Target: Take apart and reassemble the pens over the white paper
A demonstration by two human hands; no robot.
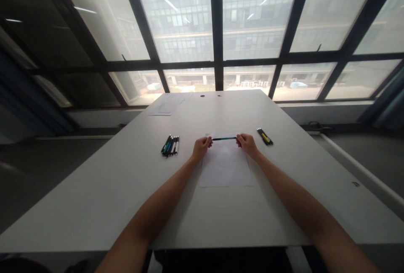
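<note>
A dark pen with a teal middle [224, 139] is stretched level between my two hands, above the far part of a white paper sheet [225, 168]. My left hand [202, 147] pinches its left end, and my right hand [247, 143] pinches the right end. To the left of my left hand lies a bunch of several pens [170, 145], mostly black with some green, blue and white. Beyond my right hand is a smaller group of pens [264, 136], black with yellow on them.
The white table [126, 205] reaches toward large windows with dark frames. Other papers [167, 105] lie at its far left. A round dark hole [202, 96] is near the far edge. At the right edge sits a small dark piece [355, 184].
</note>
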